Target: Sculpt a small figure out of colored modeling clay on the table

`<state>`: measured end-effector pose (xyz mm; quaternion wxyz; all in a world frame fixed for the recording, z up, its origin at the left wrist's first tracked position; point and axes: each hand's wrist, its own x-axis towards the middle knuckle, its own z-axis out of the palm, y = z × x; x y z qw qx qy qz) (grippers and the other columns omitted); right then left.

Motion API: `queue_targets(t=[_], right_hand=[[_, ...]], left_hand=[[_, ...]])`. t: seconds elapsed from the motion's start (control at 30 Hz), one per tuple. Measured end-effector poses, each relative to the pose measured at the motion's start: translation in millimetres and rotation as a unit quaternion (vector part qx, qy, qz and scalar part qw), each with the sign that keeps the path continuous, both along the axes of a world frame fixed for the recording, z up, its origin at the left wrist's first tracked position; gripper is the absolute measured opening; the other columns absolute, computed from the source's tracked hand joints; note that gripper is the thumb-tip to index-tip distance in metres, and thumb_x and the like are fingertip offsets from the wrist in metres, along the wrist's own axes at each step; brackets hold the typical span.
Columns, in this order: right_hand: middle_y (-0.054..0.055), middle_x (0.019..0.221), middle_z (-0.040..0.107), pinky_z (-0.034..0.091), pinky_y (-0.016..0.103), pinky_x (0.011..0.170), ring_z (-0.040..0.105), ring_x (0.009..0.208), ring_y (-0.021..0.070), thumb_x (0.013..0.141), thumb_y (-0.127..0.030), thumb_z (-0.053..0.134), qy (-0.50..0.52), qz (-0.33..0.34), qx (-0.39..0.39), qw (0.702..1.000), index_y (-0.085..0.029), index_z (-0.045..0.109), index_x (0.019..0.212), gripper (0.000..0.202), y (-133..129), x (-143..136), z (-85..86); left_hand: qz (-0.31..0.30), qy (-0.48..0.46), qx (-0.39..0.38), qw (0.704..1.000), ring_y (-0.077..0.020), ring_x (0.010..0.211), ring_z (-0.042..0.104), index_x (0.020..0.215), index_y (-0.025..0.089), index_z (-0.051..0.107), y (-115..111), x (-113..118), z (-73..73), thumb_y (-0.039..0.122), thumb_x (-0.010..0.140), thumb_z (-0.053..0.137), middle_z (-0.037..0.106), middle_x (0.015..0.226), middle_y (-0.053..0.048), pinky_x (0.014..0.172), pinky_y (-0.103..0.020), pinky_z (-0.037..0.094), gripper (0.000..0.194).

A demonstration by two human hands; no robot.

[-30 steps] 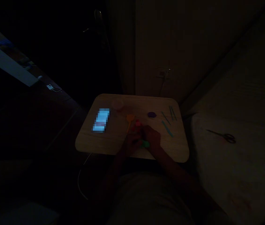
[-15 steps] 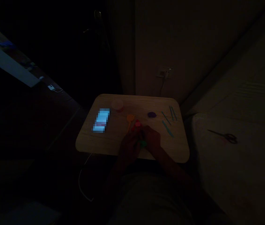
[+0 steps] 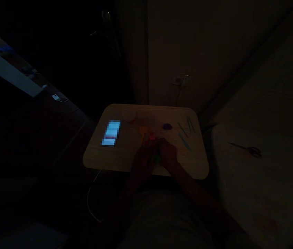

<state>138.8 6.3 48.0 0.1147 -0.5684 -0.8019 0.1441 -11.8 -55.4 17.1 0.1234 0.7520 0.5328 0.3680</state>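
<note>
In very dim light, my left hand (image 3: 142, 160) and my right hand (image 3: 167, 152) meet over the front middle of the small wooden table (image 3: 94, 157). Both have their fingers curled in, and what lies between them is too dark to name. A red-pink piece (image 3: 152, 136) shows just beyond the fingertips. Between the two hands a green piece (image 3: 157, 158) is partly visible. Close to my left hand lies an orange tool (image 3: 143, 130) with a wide head and a thin handle. A purple lump (image 3: 167, 126) sits beyond my right hand.
A lit phone (image 3: 111, 133) lies on the table's left side. At the back stands a round, clear tub (image 3: 130, 117). Several thin blue-green tools, among them a flat knife (image 3: 185, 141), lie at the right. Scissors (image 3: 250, 150) rest on the pale surface beyond the table.
The picture has grown slightly darker and the view has shifted a little. Both hands stay together in nearly the same place.
</note>
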Motion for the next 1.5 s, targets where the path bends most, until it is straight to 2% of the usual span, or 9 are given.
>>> queue_targets(t=[0.3, 0.43, 0.53, 0.67, 0.77, 0.9, 1.07, 1.3, 1.5], right_hand=[[0.012, 0.108, 0.072, 0.041, 0.029, 0.07, 0.066, 0.089, 0.0229, 0.094, -0.032, 0.052, 0.053, -0.012, 0.007, 0.999, -0.016, 0.064, 0.114, 0.028, -1.0, 3.8, -4.5], [0.012, 0.101, 0.073, 0.046, 0.031, 0.074, 0.066, 0.086, 0.0229, 0.094, -0.026, 0.047, 0.159, 0.005, 0.061, 0.985, -0.016, 0.066, 0.107, 0.025, -3.0, 9.9, -13.8], [0.011, 0.095, 0.072, 0.048, 0.033, 0.075, 0.066, 0.083, 0.0225, 0.1, -0.029, 0.044, 0.28, 0.017, 0.077, 0.957, -0.018, 0.067, 0.103, 0.026, -6.7, 16.2, -18.1], [0.007, 0.094, 0.074, 0.05, 0.032, 0.073, 0.066, 0.081, 0.0203, 0.104, -0.038, 0.049, 0.414, 0.051, -0.001, 0.909, -0.02, 0.069, 0.111, 0.027, -12.6, 26.4, -19.9], [0.005, 0.084, 0.072, 0.048, 0.03, 0.064, 0.062, 0.071, 0.0183, 0.099, -0.045, 0.06, 0.438, 0.084, -0.079, 0.892, -0.021, 0.073, 0.1, 0.027, -13.8, 31.5, -23.0], [0.003, 0.074, 0.068, 0.045, 0.028, 0.058, 0.058, 0.064, 0.0163, 0.093, -0.05, 0.069, 0.461, 0.088, -0.11, 0.876, -0.02, 0.074, 0.09, 0.03, -10.5, 32.2, -28.9], [0.0, 0.065, 0.06, 0.039, 0.027, 0.055, 0.049, 0.057, 0.0139, 0.093, -0.046, 0.068, 0.446, 0.099, -0.105, 0.883, -0.02, 0.074, 0.09, 0.027, -7.0, 32.1, -29.7], [-0.001, 0.066, 0.057, 0.039, 0.027, 0.057, 0.049, 0.061, 0.0141, 0.094, -0.043, 0.066, 0.446, 0.1, -0.117, 0.882, -0.021, 0.069, 0.083, 0.024, -5.3, 33.3, -28.6], [0.0, 0.07, 0.062, 0.042, 0.027, 0.058, 0.053, 0.062, 0.0146, 0.09, -0.05, 0.069, 0.487, 0.074, -0.138, 0.859, -0.021, 0.066, 0.079, 0.031, -4.3, 32.5, -27.4]], left_hand=[[0.014, 0.007, 0.005, 1.0, -0.0303, 0.137, 0.056, 0.135, 0.018, 0.064, -0.8, -0.7, -0.2, 0.022, 0.098, 0.052, 0.061, 0.142, -0.016, 0.117, -0.05, 0.049, 0.039], [0.028, 0.007, -0.001, 1.0, -0.0264, 0.112, 0.065, 0.109, 0.017, 0.07, -2.3, -2.0, -1.5, 0.026, 0.101, 0.049, 0.069, 0.118, -0.014, 0.101, -0.044, 0.056, 0.024], [0.029, 0.004, -0.023, 0.999, -0.0239, 0.094, 0.066, 0.095, 0.018, 0.069, -1.4, -3.4, -3.3, 0.031, 0.104, 0.048, 0.071, 0.097, -0.011, 0.09, -0.041, 0.056, 0.026], [0.03, -0.039, -0.066, 0.997, -0.0213, 0.08, 0.063, 0.084, 0.019, 0.066, 2.4, -6.7, -2.5, 0.04, 0.105, 0.048, 0.068, 0.082, -0.007, 0.079, -0.036, 0.052, 0.035], [0.023, -0.09, -0.097, 0.991, -0.0195, 0.075, 0.06, 0.079, 0.019, 0.064, 5.5, -9.5, 0.6, 0.045, 0.104, 0.05, 0.065, 0.077, -0.006, 0.073, -0.033, 0.049, 0.039], [0.035, -0.155, -0.121, 0.98, -0.0184, 0.074, 0.059, 0.078, 0.018, 0.063, 7.8, -11.6, 4.2, 0.052, 0.102, 0.05, 0.064, 0.077, -0.005, 0.07, -0.031, 0.047, 0.043], [0.034, -0.191, -0.145, 0.97, -0.0173, 0.07, 0.057, 0.075, 0.018, 0.059, 8.0, -12.7, 3.2, 0.055, 0.103, 0.045, 0.06, 0.073, -0.004, 0.067, -0.03, 0.045, 0.049], [0.046, -0.154, -0.149, 0.976, -0.0247, 0.09, 0.066, 0.094, 0.019, 0.071, 6.2, -15.2, -5.4, 0.053, 0.102, 0.048, 0.073, 0.094, -0.01, 0.087, -0.039, 0.053, 0.042], [0.002, -0.103, -0.161, 0.982, -0.0261, 0.099, 0.068, 0.107, 0.02, 0.071, 8.3, -15.8, -4.2, 0.048, 0.101, 0.053, 0.075, 0.105, -0.01, 0.091, -0.04, 0.052, 0.034]])
